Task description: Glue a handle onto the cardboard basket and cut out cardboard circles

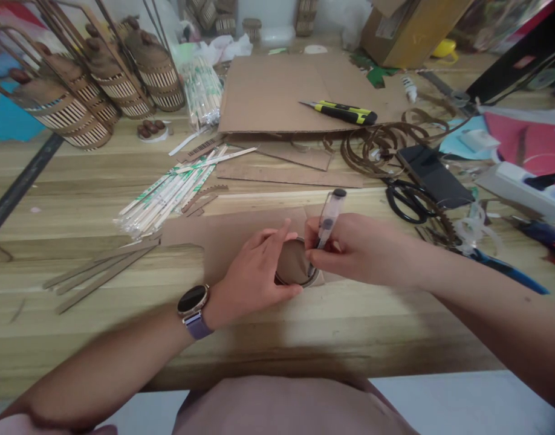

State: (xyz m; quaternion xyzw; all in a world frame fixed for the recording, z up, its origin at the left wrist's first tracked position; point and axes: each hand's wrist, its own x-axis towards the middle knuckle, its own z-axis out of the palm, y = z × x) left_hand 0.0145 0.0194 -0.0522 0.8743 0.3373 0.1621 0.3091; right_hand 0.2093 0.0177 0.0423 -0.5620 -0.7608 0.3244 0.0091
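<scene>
A pen (pixel 331 214) with a clear barrel and dark cap end is pinched in my right hand (pixel 350 248). Its tip points down at the inner edge of a round brown cardboard ring (pixel 314 279). My left hand (pixel 259 269) steadies this ring, thumb along the near side and fingers over the far left side. Under the ring lies a flat piece of brown cardboard (pixel 227 232) on the wooden table. Any line drawn by the pen is too small to make out. A watch is on my left wrist.
Wrapped chopsticks (pixel 168 193) and cardboard strips (pixel 105 272) lie left. A utility knife (pixel 345 113) rests on a large cardboard sheet (pixel 268 90). Scissors (pixel 407 202), a phone (pixel 434 175) and coiled strips (pixel 372 151) are at right. Lantern-like cardboard models (pixel 155 72) stand back left.
</scene>
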